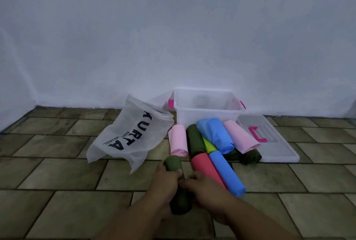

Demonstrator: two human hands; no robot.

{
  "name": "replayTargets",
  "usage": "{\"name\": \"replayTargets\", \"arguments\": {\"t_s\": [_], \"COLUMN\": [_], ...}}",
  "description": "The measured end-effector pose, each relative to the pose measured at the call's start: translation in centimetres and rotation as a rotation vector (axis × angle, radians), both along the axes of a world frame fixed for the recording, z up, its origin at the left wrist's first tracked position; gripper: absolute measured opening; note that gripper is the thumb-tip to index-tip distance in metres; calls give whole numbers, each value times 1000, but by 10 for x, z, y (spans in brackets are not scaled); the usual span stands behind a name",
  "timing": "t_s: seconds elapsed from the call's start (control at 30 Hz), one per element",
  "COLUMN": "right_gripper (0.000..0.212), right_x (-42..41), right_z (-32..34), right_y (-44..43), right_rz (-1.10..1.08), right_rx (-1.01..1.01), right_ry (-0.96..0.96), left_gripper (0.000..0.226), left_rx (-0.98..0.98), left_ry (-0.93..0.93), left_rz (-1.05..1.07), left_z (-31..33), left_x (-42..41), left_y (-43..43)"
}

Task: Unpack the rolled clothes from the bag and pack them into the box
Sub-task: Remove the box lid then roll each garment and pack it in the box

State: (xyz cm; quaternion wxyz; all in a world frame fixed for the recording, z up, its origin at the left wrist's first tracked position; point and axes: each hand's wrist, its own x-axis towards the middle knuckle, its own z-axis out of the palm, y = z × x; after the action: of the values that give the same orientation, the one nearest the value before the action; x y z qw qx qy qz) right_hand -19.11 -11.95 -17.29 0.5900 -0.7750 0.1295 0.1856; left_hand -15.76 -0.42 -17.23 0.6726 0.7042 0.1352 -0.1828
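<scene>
My left hand and my right hand both grip a dark green rolled cloth low over the floor tiles. Just beyond lies a heap of rolls: a pink one, a dark green one, a light blue one, another pink one, a red one and a blue one. The white bag printed KURTA lies flat on the left. The clear plastic box with pink latches stands open against the wall.
The box's clear lid with a pink handle lies on the floor to the right of the heap. A white wall rises right behind the box. Brown floor tiles spread to the left and right.
</scene>
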Motion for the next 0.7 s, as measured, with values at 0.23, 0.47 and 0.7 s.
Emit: {"name": "replayTargets", "arguments": {"t_s": [0.23, 0.47, 0.7], "right_gripper": [18, 28, 28], "right_x": [48, 157, 266], "right_z": [45, 115, 103], "right_y": [-41, -117, -140], "right_rz": [-169, -293, -257], "right_rx": [535, 459, -116], "right_ry": [-20, -57, -22], "left_gripper": [57, 80, 77], "left_rx": [101, 730, 1065], "left_ry": [-268, -467, -355], "left_rz": [-121, -268, -482], "left_z": [49, 84, 66], "left_x": [55, 180, 238], "left_y": [-28, -56, -68]}}
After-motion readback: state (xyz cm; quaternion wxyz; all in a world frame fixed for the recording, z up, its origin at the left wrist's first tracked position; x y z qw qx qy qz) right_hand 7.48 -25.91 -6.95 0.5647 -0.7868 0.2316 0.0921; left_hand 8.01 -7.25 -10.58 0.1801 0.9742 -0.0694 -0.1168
